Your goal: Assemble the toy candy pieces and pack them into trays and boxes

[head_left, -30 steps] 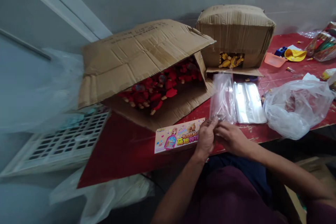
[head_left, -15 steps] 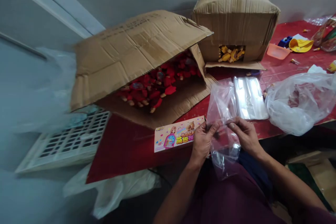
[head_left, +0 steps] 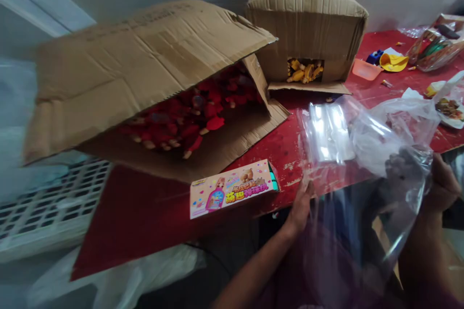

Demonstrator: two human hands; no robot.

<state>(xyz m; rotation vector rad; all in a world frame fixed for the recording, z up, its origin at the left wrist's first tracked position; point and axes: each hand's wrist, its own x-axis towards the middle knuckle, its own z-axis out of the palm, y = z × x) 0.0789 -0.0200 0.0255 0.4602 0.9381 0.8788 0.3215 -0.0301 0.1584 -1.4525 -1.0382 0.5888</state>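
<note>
A large clear plastic bag [head_left: 333,217] is stretched wide between my two hands, in front of my body. My left hand [head_left: 302,203] pinches its left edge by the table's front edge. At the right side of the bag, my right hand [head_left: 440,183] is closed on the film, partly hidden and blurred. Through the film near that hand shows a dark grey mottled shape [head_left: 402,169] that I cannot make out. Left of my left hand lies a printed pink toy box [head_left: 232,188], its right end showing turquoise. Behind the bag rests a stack of clear bags [head_left: 329,133].
A big carton [head_left: 152,67] on its side holds red figures [head_left: 181,120]. Another carton [head_left: 308,29] has yellow figures [head_left: 304,71] in its opening. On the red table [head_left: 119,222] are an orange tray [head_left: 366,69], a yellow cap [head_left: 393,63] and a whitish plastic bag [head_left: 377,145].
My hands have spread apart, the right one far to the right, stretching the bag that hung narrow between them. The view has shifted, and the toy box's right end is now uncovered.
</note>
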